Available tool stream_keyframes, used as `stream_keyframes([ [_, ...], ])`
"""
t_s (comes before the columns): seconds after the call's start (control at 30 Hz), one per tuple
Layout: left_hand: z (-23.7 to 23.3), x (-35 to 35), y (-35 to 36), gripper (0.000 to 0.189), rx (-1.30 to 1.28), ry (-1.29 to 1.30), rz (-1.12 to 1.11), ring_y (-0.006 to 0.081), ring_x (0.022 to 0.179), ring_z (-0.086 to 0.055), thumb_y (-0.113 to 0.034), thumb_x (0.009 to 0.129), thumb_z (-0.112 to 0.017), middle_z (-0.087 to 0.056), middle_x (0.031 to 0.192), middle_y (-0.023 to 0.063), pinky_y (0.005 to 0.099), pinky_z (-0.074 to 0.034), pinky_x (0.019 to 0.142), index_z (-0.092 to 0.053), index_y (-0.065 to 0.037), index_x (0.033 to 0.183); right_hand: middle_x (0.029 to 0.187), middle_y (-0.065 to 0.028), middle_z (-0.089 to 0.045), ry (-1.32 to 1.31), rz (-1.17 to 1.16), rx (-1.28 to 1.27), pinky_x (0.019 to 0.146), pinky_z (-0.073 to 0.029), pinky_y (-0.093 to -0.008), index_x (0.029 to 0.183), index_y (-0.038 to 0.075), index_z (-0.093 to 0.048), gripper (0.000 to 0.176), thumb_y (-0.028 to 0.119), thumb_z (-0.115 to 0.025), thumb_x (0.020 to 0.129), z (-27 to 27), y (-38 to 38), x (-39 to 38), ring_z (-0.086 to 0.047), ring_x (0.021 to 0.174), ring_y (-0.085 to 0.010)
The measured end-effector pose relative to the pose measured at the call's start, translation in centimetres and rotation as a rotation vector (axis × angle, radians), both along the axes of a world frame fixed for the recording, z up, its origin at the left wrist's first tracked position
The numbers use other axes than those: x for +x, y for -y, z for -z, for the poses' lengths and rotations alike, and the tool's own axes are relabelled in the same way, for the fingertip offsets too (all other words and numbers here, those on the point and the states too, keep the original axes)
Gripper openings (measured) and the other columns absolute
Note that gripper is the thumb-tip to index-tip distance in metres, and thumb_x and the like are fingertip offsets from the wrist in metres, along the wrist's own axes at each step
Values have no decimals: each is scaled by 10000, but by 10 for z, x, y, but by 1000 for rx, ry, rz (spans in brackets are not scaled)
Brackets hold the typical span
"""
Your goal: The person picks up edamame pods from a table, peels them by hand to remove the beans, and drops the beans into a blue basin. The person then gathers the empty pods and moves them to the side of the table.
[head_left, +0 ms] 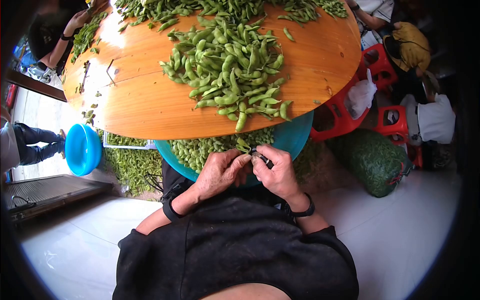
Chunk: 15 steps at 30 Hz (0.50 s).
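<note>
My left hand [220,171] pinches a green soybean pod [243,145] between thumb and fingers, just below the table edge. Close against it, my right hand [278,172] is closed, with a small black tool [263,159] at its thumb and fingers. The tool's tip meets the pod; its exact shape is hard to make out. Beneath both hands is a blue basin [299,136] holding shelled green beans [202,152], partly hidden by the table. A large heap of soybean pods [227,65] lies on the tabletop in front of me.
The round wooden table [135,107] has more pods at its far side, where other people sit. At left are a blue tub [82,150] and pods on the floor [132,167]. Red stools [345,112] and a full green mesh sack [367,162] stand at right.
</note>
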State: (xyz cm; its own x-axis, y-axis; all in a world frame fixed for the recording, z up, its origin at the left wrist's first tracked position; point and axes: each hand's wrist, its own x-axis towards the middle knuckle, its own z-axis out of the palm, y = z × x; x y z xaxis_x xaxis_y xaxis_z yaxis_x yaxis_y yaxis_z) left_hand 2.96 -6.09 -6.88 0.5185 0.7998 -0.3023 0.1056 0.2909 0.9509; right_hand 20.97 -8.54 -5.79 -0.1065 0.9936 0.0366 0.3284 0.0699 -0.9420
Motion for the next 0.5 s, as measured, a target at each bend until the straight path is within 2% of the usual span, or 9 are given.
stream_keyframes([
  [0.07,1,-3,-2,366,-35,4,9,112,560,-608,-290,1031,-517,-646,671,59,267,-485,511,-617,23,869,726,-121,-587,-355,10,-455,549,-456,-317,940,-44,-617,89,8,-606,869,0,-2,4,-581,592,-217],
  [0.2,1,-7,-8,337,-157,107,65,130,614,-622,-272,1043,-470,-657,765,75,267,-503,559,-585,22,923,729,-142,-584,-540,-18,-554,549,-459,-315,946,-35,-618,95,-8,-597,857,8,-4,6,-602,638,-269],
  [0.27,2,-5,-7,306,-198,122,76,140,652,-631,-248,1040,-466,-657,805,86,269,-513,594,-574,22,945,759,-144,-583,66,6,82,544,-476,-341,951,-25,-614,93,-21,-590,861,8,-5,-4,-614,667,-301],
  [0.3,6,-1,-5,241,-320,248,-20,158,700,-628,-201,1016,-468,-644,828,94,290,-506,630,-556,16,959,759,-144,-583,66,6,82,544,-476,-341,951,-25,-614,93,-21,-590,861,7,-5,-7,-614,667,-301],
  [0.33,11,1,-3,180,-442,375,-118,176,747,-624,-155,991,-470,-630,850,102,310,-499,666,-539,11,974,785,-148,-584,164,24,195,563,-488,-365,959,-23,-611,104,-24,-596,856,4,-4,-11,-617,688,-325],
  [0.37,17,2,-3,180,-441,374,-118,176,747,-624,-155,991,-470,-630,850,102,310,-499,666,-539,11,974,810,-152,-585,263,42,307,582,-500,-389,966,-21,-607,116,-26,-602,851,3,-3,-14,-620,710,-348],
  [0.43,27,2,-3,79,-622,545,-252,233,802,-612,-88,932,-481,-597,917,104,374,-477,694,-508,-21,967,836,-154,-578,272,62,328,618,-510,-419,966,-20,-602,126,-31,-611,841,5,-3,-19,-617,725,-368],
  [0.5,28,5,-2,71,-633,579,-274,231,785,-588,-40,894,-460,-577,913,89,382,-453,678,-503,-40,950,841,-156,-585,275,48,323,627,-510,-421,979,-14,-602,139,-26,-614,841,6,-7,-18,-621,743,-368],
])
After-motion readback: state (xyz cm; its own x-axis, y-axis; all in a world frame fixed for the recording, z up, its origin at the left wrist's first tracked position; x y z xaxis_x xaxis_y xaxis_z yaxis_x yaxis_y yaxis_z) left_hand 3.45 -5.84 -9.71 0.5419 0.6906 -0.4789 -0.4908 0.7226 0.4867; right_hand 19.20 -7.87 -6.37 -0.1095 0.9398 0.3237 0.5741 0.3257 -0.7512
